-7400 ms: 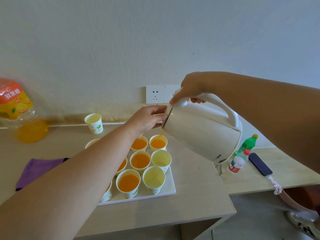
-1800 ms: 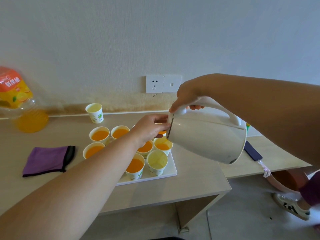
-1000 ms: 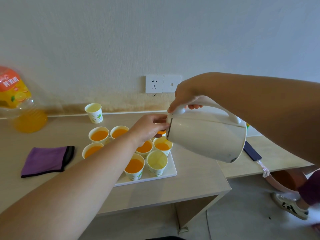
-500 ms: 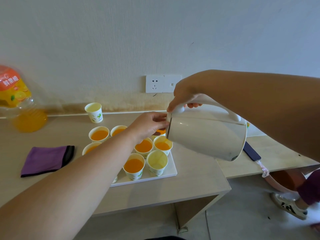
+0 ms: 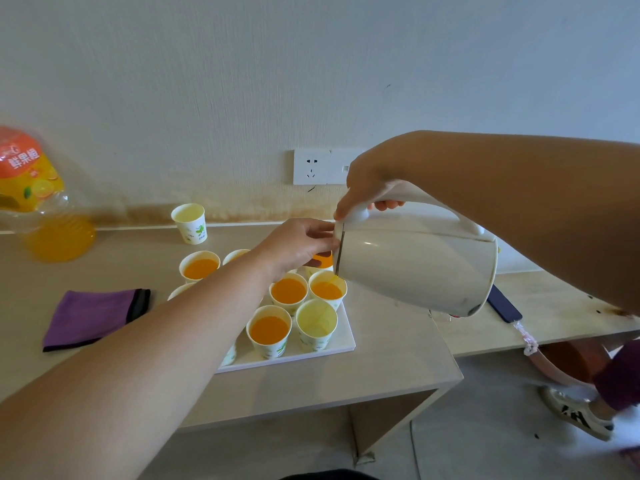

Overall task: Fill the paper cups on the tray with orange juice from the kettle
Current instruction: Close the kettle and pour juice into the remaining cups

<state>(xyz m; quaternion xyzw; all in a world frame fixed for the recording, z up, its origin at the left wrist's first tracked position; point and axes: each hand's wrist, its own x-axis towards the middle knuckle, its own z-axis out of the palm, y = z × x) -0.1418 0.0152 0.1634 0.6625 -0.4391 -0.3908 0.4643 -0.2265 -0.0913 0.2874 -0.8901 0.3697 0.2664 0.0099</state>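
My right hand (image 5: 369,183) grips the handle of the white kettle (image 5: 415,268), which is tipped far over to the left above the white tray (image 5: 344,342). My left hand (image 5: 298,244) pinches the lid edge at the kettle's mouth. A thin orange trickle falls from the rim into a paper cup (image 5: 327,289) in the tray's right column, which is partly filled with juice. In front of it stands an empty cup (image 5: 317,320). Several other cups on the tray hold orange juice (image 5: 269,329); my left forearm hides some of them.
An empty paper cup (image 5: 189,223) stands off the tray near the wall. A large juice bottle (image 5: 34,195) is at the far left, with a purple cloth (image 5: 90,317) in front of it. A dark phone (image 5: 504,308) lies on the lower table at the right. A person's shoe (image 5: 575,415) is on the floor.
Since 7.4 s ago the kettle has moved from the back right cup to the one in front of it. Over the last second both hands and the kettle have hardly moved.
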